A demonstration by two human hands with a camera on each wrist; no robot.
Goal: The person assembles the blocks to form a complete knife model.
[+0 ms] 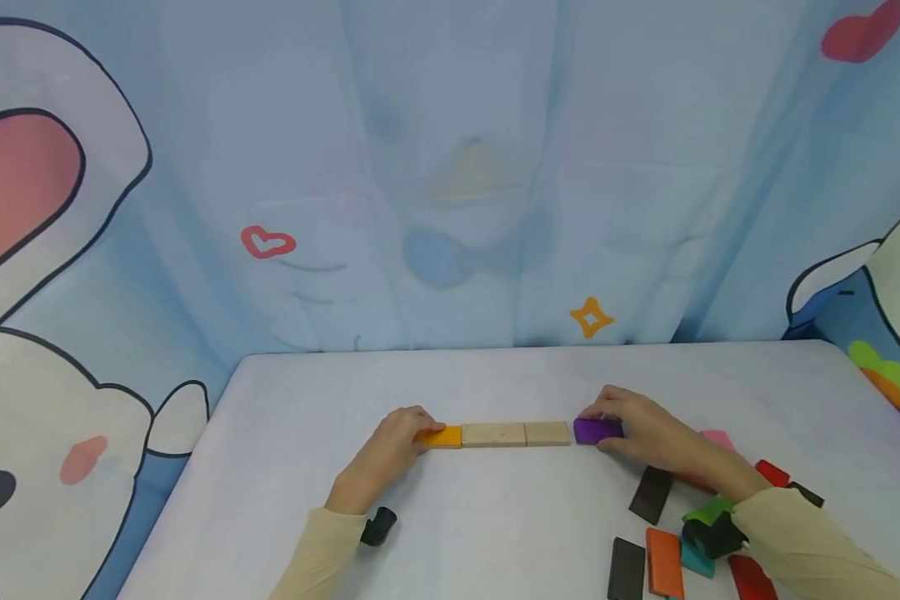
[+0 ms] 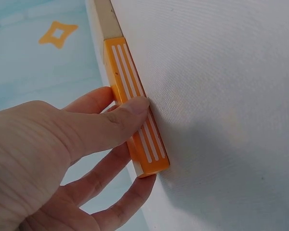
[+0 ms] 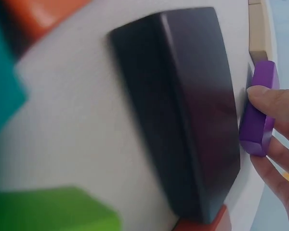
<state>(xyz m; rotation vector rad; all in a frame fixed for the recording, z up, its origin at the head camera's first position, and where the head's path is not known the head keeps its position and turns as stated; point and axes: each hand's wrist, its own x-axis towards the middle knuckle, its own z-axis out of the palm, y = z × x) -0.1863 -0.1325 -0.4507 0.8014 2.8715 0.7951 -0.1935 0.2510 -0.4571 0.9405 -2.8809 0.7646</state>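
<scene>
An orange block (image 1: pixel 444 437) with white stripes (image 2: pixel 135 89) lies at the left end of a row, and my left hand (image 1: pixel 392 454) grips it between thumb and fingers. Two plain wooden blocks (image 1: pixel 493 435) continue the row end to end to its right. Past the row's right end, my right hand (image 1: pixel 648 429) pinches a purple block (image 1: pixel 598 431). In the head view a small gap shows between the purple block and the nearest wooden one. The right wrist view shows the thumb on the purple block's (image 3: pixel 257 113) near face and fingers behind it.
Loose blocks lie at the right, under and around the right forearm: black (image 1: pixel 626 569), orange (image 1: pixel 664 562), green (image 1: pixel 707 510), teal (image 1: pixel 696 562), red (image 1: pixel 752 577) and pink (image 1: pixel 718 438). A white-covered table (image 1: pixel 495 517) carries everything, with a blue printed curtain (image 1: pixel 487 317) behind its far edge.
</scene>
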